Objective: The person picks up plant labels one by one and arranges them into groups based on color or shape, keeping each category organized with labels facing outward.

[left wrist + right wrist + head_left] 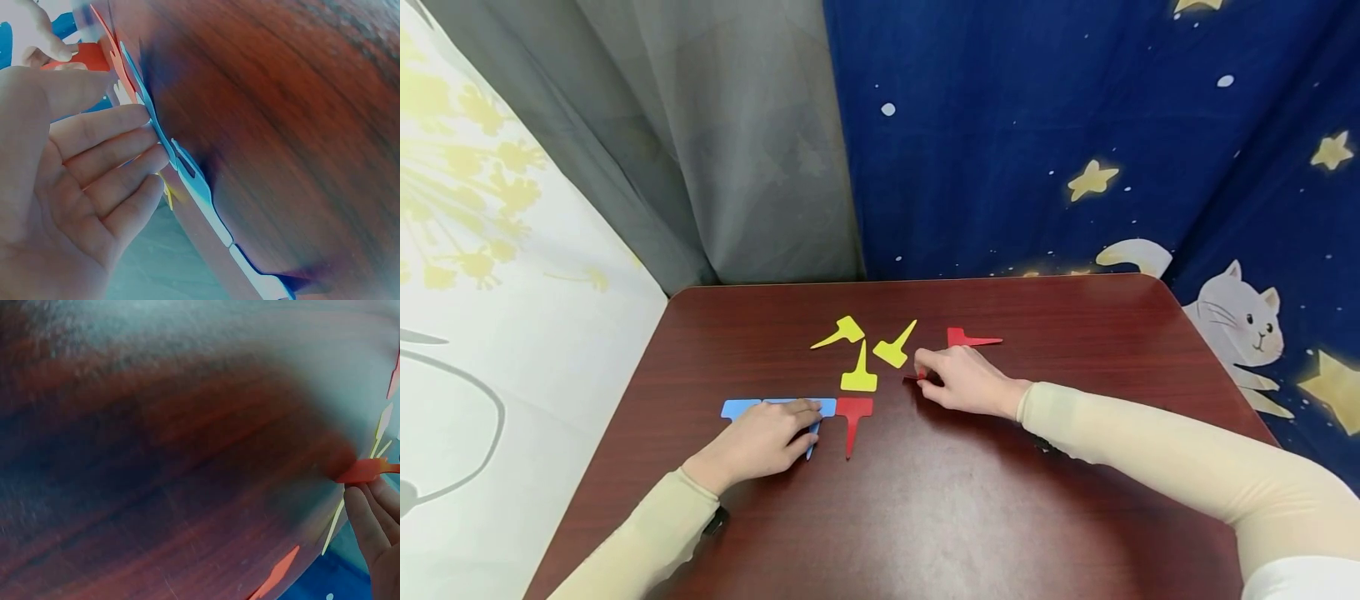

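T-shaped plastic plant labels lie on the dark wooden table. Several blue plant labels (pixel 740 407) form a row, heads end to end, with a red plant label (pixel 853 407) at the right end, its stem pointing toward me. My left hand (pixel 758 442) rests over the blue row, covering part of it; in the left wrist view its extended fingers (pixel 128 147) touch the blue edges. Right of the row, my right hand (pixel 962 381) pinches another red plant label (pixel 364 470) between thumb and fingers, low over the table. Most of that label is hidden by the hand in the head view.
Three yellow plant labels (pixel 859 382) lie loosely behind the row, stems in different directions. One more red plant label (pixel 957 337) lies behind my right hand. Beyond the table's (pixel 1037 304) back edge hang a grey curtain (pixel 760 150) and a blue starry curtain (pixel 970 167).
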### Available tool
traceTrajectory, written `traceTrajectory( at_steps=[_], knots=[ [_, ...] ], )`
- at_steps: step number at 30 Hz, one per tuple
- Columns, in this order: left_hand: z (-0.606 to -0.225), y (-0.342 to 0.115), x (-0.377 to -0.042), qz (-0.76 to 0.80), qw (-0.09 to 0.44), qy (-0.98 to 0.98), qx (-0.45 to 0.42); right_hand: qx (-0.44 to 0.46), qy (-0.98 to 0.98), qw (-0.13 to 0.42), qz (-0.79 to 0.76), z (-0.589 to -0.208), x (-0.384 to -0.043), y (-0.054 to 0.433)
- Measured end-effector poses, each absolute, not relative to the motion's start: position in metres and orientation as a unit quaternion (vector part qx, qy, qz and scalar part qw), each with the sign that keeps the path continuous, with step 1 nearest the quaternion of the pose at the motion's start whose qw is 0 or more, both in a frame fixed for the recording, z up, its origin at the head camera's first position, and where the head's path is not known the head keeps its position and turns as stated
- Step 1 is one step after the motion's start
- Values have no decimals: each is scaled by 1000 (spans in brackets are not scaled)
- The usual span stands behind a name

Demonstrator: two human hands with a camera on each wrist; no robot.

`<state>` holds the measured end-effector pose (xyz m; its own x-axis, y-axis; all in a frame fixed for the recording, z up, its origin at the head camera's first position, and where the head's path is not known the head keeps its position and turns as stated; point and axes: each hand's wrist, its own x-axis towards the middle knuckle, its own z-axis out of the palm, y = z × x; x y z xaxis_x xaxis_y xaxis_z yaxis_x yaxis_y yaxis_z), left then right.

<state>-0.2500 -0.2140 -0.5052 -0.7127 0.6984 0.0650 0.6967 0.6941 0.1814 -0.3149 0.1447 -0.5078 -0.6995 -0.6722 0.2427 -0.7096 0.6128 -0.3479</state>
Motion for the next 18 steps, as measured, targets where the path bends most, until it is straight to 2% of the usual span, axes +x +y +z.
traceTrajectory(
  at_steps=[9, 18],
  knots=[
    [-506, -215, -251, 103, 3, 919, 382, 390, -898, 32, 202, -515, -315, 146],
    [-507, -215, -251, 96, -2, 920, 381, 457, -868, 80, 174, -518, -309, 141]
  ],
)
